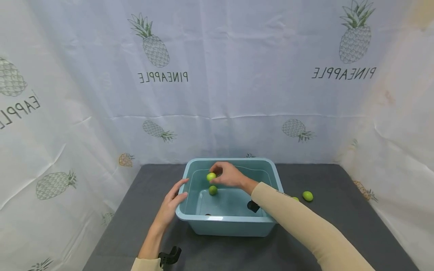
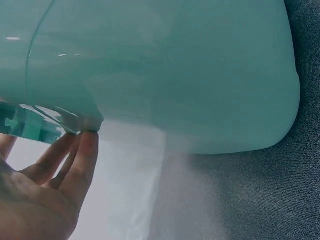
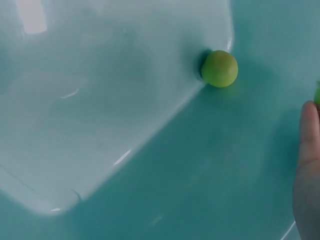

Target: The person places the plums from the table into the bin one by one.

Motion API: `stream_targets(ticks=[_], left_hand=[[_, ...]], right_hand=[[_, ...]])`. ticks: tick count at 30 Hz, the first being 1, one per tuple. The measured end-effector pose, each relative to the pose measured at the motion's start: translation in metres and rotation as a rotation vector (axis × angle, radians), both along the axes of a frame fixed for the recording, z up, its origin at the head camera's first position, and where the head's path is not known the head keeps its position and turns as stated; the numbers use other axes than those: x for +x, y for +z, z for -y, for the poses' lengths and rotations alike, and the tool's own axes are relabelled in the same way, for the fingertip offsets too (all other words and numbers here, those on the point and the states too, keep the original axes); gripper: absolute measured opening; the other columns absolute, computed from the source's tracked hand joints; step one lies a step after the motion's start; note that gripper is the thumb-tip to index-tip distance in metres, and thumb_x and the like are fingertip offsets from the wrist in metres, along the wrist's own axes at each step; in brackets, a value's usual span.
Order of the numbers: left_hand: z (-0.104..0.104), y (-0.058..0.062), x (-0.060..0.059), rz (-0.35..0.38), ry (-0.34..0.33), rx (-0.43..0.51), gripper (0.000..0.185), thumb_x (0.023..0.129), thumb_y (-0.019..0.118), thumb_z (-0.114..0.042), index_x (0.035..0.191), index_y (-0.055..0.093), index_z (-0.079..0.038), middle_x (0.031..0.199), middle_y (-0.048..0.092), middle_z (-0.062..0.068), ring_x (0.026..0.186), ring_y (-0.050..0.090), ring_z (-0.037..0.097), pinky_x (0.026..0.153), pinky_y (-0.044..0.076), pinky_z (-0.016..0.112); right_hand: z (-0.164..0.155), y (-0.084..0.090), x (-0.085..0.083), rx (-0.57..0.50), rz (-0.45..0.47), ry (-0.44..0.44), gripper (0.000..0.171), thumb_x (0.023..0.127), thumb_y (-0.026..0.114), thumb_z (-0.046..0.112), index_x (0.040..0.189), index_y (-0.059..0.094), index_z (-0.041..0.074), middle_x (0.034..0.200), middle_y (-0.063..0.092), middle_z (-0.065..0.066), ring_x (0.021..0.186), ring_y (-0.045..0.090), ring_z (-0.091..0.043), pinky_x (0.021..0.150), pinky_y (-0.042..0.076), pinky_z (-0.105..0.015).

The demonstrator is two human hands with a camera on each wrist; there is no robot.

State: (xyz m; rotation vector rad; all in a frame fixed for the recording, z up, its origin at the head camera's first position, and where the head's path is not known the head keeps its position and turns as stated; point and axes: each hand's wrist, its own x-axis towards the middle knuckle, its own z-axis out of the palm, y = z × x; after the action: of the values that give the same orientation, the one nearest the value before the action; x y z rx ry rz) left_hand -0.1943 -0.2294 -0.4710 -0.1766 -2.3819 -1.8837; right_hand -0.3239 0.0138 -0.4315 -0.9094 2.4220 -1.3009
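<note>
A light blue-green plastic basin point(image 1: 234, 227) stands on the dark tabletop. My left hand point(image 1: 168, 205) grips its left rim; in the left wrist view the fingers point(image 2: 82, 167) meet the rim from below. Over the basin's left part my right hand point(image 1: 228, 174) pinches a lime point(image 1: 211, 176) between thumb and fingers. Just below it a second lime point(image 1: 213, 190) lies on the basin floor. That lime point(image 3: 220, 69) sits at the edge of the floor panel in the right wrist view, where the held one barely shows at the right edge.
Right of the basin a lime point(image 1: 307, 195) lies on the dark tabletop point(image 1: 325, 177), with another lime point(image 1: 295, 198) partly hidden by my right sleeve. A small brownish thing point(image 1: 208, 215) barely shows behind the basin's front rim. White pineapple-print curtains point(image 1: 234, 94) hang around the table.
</note>
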Motion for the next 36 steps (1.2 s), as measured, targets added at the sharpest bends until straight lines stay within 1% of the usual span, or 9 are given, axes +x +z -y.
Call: stream_targets(ticks=[4, 8, 11, 15, 19, 21, 24, 30, 36], left_hand=[[0.000, 0.000, 0.000, -0.004, -0.002, 0.005, 0.047, 0.106, 0.053, -0.024, 0.152, 0.046, -0.018, 0.163, 0.030, 0.015, 0.144, 0.036, 0.036, 0.105, 0.038, 0.056], [-0.001, 0.000, 0.001, -0.008, 0.002, 0.009, 0.047, 0.106, 0.053, -0.022, 0.152, 0.047, -0.017, 0.163, 0.030, 0.015, 0.145, 0.034, 0.036, 0.107, 0.035, 0.056], [-0.001, 0.000, 0.002, -0.004, 0.008, 0.004, 0.047, 0.106, 0.053, -0.022, 0.152, 0.047, -0.017, 0.163, 0.030, 0.015, 0.145, 0.035, 0.036, 0.106, 0.036, 0.056], [0.000, 0.001, 0.003, -0.001, 0.006, 0.009, 0.046, 0.106, 0.053, -0.022, 0.152, 0.046, -0.017, 0.163, 0.030, 0.015, 0.144, 0.036, 0.037, 0.104, 0.038, 0.055], [0.000, 0.001, 0.003, -0.014, 0.002, 0.006, 0.046, 0.106, 0.052, -0.022, 0.151, 0.046, -0.017, 0.164, 0.028, 0.015, 0.147, 0.031, 0.038, 0.108, 0.032, 0.061], [-0.001, 0.001, 0.002, -0.016, 0.001, 0.001, 0.046, 0.106, 0.052, -0.022, 0.151, 0.046, -0.017, 0.165, 0.026, 0.015, 0.149, 0.028, 0.039, 0.110, 0.028, 0.063], [-0.001, 0.001, 0.002, -0.004, 0.002, 0.001, 0.046, 0.106, 0.052, -0.023, 0.152, 0.046, -0.017, 0.165, 0.025, 0.015, 0.150, 0.026, 0.039, 0.111, 0.026, 0.065], [0.000, 0.001, 0.001, 0.002, -0.001, 0.010, 0.046, 0.106, 0.052, -0.023, 0.152, 0.046, -0.017, 0.165, 0.025, 0.015, 0.150, 0.025, 0.038, 0.111, 0.028, 0.063], [0.000, 0.002, 0.001, 0.009, -0.002, 0.008, 0.046, 0.107, 0.052, -0.024, 0.152, 0.045, -0.018, 0.165, 0.024, 0.014, 0.150, 0.025, 0.038, 0.111, 0.027, 0.064]], right_hand=[[-0.002, 0.003, 0.001, 0.006, -0.016, -0.009, 0.030, 0.093, 0.076, 0.017, 0.120, 0.067, 0.007, 0.115, 0.066, -0.005, 0.107, 0.062, -0.019, 0.092, 0.050, -0.037], [-0.001, 0.012, 0.002, 0.014, -0.048, -0.023, 0.026, 0.095, 0.072, 0.015, 0.119, 0.067, 0.006, 0.117, 0.067, -0.010, 0.107, 0.062, -0.020, 0.091, 0.050, -0.038], [-0.003, 0.022, 0.002, 0.010, -0.063, -0.028, 0.027, 0.096, 0.071, 0.015, 0.120, 0.067, 0.003, 0.118, 0.067, -0.012, 0.107, 0.062, -0.020, 0.091, 0.050, -0.038], [-0.007, 0.040, 0.005, -0.010, -0.087, -0.042, 0.025, 0.097, 0.070, 0.015, 0.118, 0.068, 0.003, 0.112, 0.068, -0.005, 0.105, 0.062, -0.020, 0.090, 0.051, -0.038], [-0.013, 0.055, 0.010, -0.020, -0.102, -0.072, 0.021, 0.097, 0.069, 0.015, 0.116, 0.069, 0.006, 0.109, 0.067, -0.001, 0.104, 0.062, -0.019, 0.088, 0.051, -0.036], [-0.017, 0.061, 0.012, -0.028, -0.104, -0.084, 0.020, 0.098, 0.069, 0.016, 0.116, 0.069, 0.008, 0.109, 0.067, -0.001, 0.104, 0.062, -0.019, 0.086, 0.052, -0.036], [-0.022, 0.070, 0.015, -0.041, -0.120, -0.092, 0.020, 0.099, 0.068, 0.017, 0.116, 0.070, 0.007, 0.110, 0.068, -0.003, 0.104, 0.063, -0.020, 0.085, 0.052, -0.037], [-0.033, 0.087, 0.022, -0.069, -0.138, -0.139, 0.022, 0.099, 0.067, 0.021, 0.117, 0.069, 0.008, 0.111, 0.067, -0.003, 0.104, 0.062, -0.021, 0.086, 0.052, -0.040], [-0.046, 0.098, 0.027, -0.113, -0.141, -0.174, 0.022, 0.099, 0.067, 0.021, 0.117, 0.069, 0.009, 0.111, 0.068, -0.005, 0.103, 0.062, -0.021, 0.087, 0.051, -0.042]])
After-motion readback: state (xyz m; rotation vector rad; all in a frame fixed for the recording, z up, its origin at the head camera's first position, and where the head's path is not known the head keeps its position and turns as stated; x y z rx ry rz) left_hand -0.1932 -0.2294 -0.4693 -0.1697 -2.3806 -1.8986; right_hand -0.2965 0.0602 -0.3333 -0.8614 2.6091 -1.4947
